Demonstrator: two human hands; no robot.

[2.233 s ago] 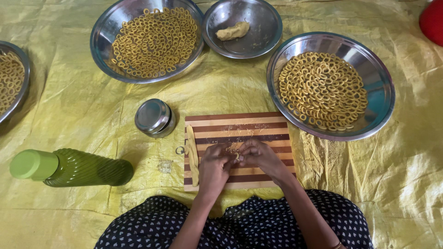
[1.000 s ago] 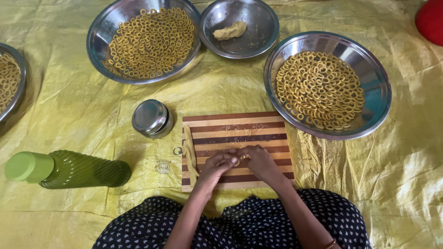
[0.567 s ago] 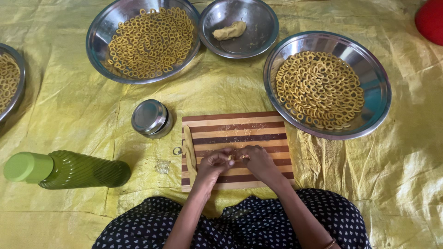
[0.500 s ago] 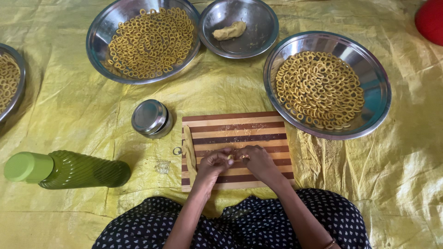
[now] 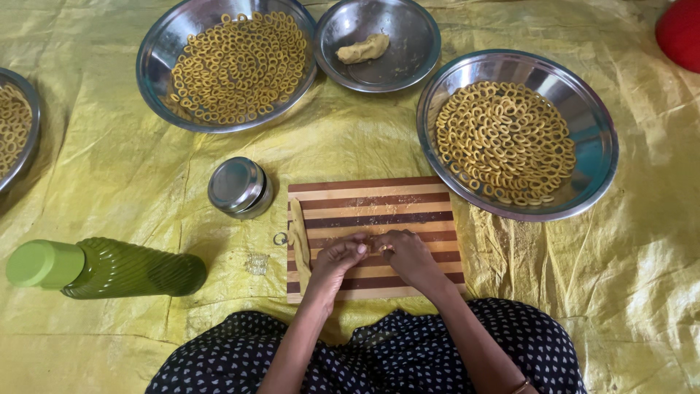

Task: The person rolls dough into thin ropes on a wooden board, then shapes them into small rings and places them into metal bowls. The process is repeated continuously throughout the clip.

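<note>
Left hand [image 5: 340, 257] and right hand [image 5: 405, 253] pinch a small dough piece [image 5: 373, 241] together on the striped wooden board [image 5: 372, 201]; smooth steel tin [image 5: 238, 187] at ten o'clock

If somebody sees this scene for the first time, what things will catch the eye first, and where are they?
Three steel bowls of small yellow dough rings: one at top left, one at right, one cut off at the left edge. At bottom centre, the left hand and right hand meet, fingertips together, on a striped wooden board. A green bottle lies on the yellow sheet at left.
</note>
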